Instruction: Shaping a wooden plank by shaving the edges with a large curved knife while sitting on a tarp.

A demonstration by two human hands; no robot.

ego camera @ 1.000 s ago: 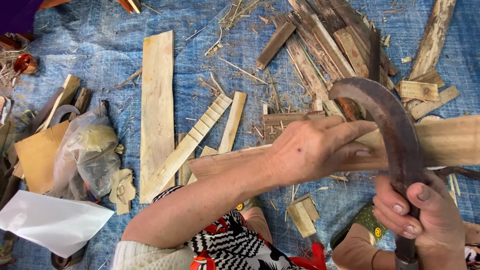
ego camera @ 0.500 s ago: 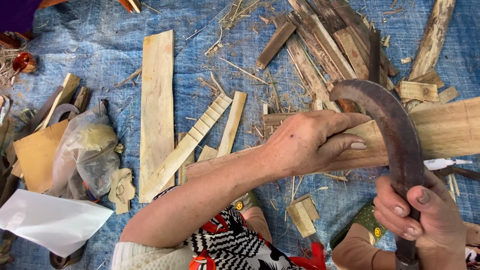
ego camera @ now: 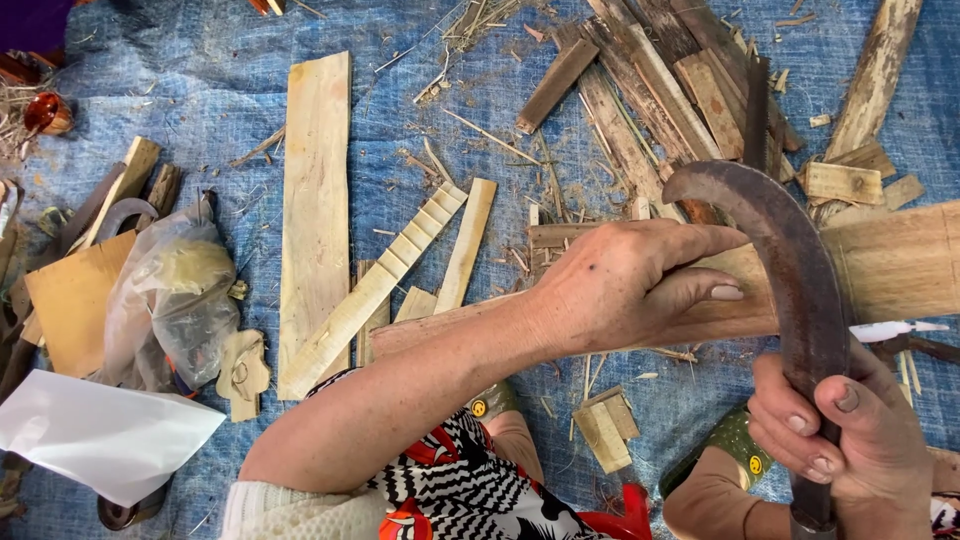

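Right hand (ego camera: 850, 440) gripping curved blade (ego camera: 790, 260), handle cut off, left hand (ego camera: 630, 285) pressing plank (ego camera: 900, 260)

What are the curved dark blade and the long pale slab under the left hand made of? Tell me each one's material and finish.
Curved dark blade: most likely iron or steel, dull brown and mottled, which looks like rust or patina; no shine. The right hand grips its lower end.

Long pale slab: wood or possibly bamboo, raw and unvarnished, with lengthwise grain and a rough, split surface. The left hand presses on it.
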